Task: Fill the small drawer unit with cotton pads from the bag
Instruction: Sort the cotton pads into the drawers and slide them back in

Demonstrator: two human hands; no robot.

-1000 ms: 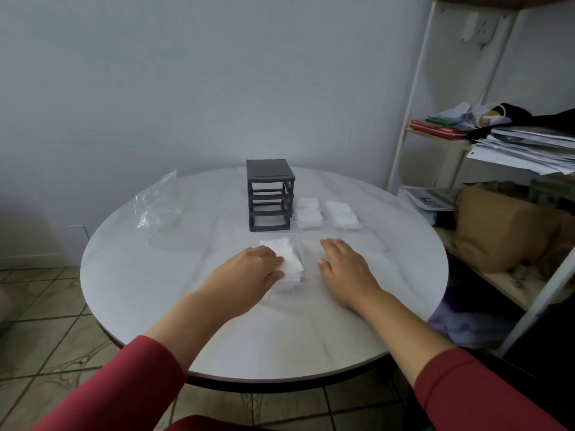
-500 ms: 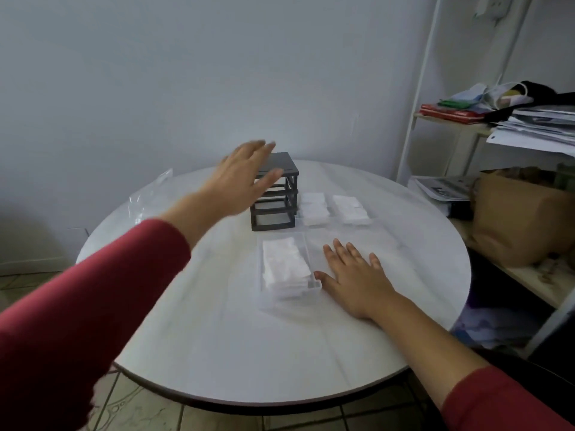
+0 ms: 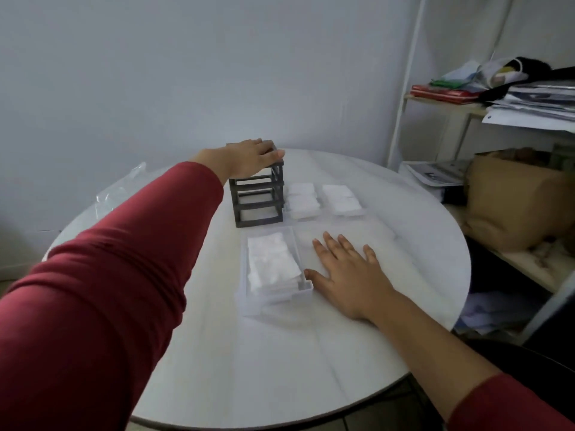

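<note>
Left hand (image 3: pixel 249 158) holds drawer unit (image 3: pixel 258 209) (right hand (image 3: pixel 348 275) lies flat).

One wide-angle head-worn camera is looking forward and down, at arm's reach, onto the round table (image 3: pixel 280 368). It is framing the drawer unit (image 3: pixel 258 206) near centre and shelving (image 3: pixel 441 104) at the right edge.
</note>
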